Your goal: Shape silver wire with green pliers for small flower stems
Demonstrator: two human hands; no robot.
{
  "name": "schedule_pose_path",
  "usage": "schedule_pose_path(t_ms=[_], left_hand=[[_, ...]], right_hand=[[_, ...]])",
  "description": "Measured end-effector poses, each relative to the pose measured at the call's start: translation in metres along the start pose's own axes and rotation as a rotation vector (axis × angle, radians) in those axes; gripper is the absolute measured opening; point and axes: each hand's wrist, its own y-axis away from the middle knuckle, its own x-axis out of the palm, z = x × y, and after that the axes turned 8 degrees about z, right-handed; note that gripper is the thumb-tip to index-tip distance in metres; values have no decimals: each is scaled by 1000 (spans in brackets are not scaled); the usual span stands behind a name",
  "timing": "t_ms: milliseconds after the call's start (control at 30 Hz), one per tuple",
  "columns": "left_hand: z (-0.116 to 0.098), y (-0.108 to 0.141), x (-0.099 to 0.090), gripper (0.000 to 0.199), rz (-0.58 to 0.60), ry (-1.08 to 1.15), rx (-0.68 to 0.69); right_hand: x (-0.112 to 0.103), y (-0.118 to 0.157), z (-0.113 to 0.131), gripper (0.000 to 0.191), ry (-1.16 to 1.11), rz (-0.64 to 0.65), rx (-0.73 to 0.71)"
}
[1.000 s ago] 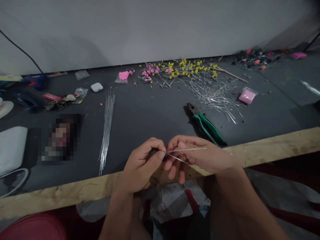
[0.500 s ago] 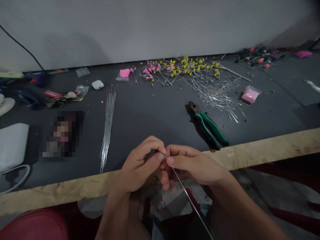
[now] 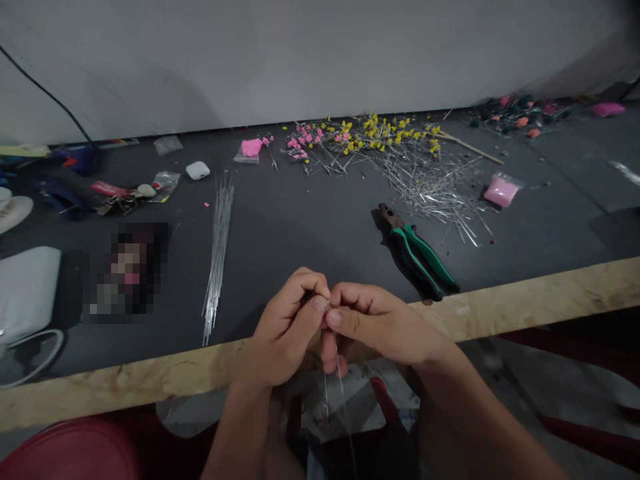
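Near the table's front edge my left hand (image 3: pixel 290 327) pinches the upper part of a thin wire (image 3: pixel 338 363) between thumb and forefinger. My right hand (image 3: pixel 383 323) is closed on the same wire, its thumb tip close to the left thumb. The wire hangs down below the hands, its lower part blurred. A second thin strand (image 3: pixel 326 393) also hangs beneath my left hand. The exact spot where the fingertips meet is mostly hidden. Left of the hands lies a bundle of straight silver wires (image 3: pixel 219 257).
Green-handled pliers (image 3: pixel 417 252) lie right of the hands. Behind are loose wires (image 3: pixel 440 190), yellow flower pieces (image 3: pixel 380 130) and a bagged pink lump (image 3: pixel 501 190). Keys (image 3: pixel 120 200), a white case (image 3: pixel 198 171) and a white device (image 3: pixel 30 290) sit at the left.
The long wire has swung from slanting down to the right to hanging nearly straight down. Both hands have stayed together, with their fingertips slightly shifted.
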Motion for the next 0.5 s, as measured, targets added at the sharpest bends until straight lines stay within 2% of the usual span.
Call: schedule_pose_path(t_ms=[100, 200, 300, 400, 500], left_hand=[[5, -1, -2, 7, -92, 169, 38], [11, -6, 1, 7, -327, 423, 132], [14, -14, 14, 10, -497, 651, 122], [14, -19, 33, 14, -562, 805, 9], [16, -21, 49, 13, -564, 802, -75]], right_hand=[[-10, 1, 1, 28, 57, 4, -3], [-25, 5, 1, 31, 90, -87, -6], [-32, 5, -3, 19, 161, -194, -62], [-26, -1, -11, 36, 179, -230, -223], [-17, -10, -18, 33, 157, -314, -360]])
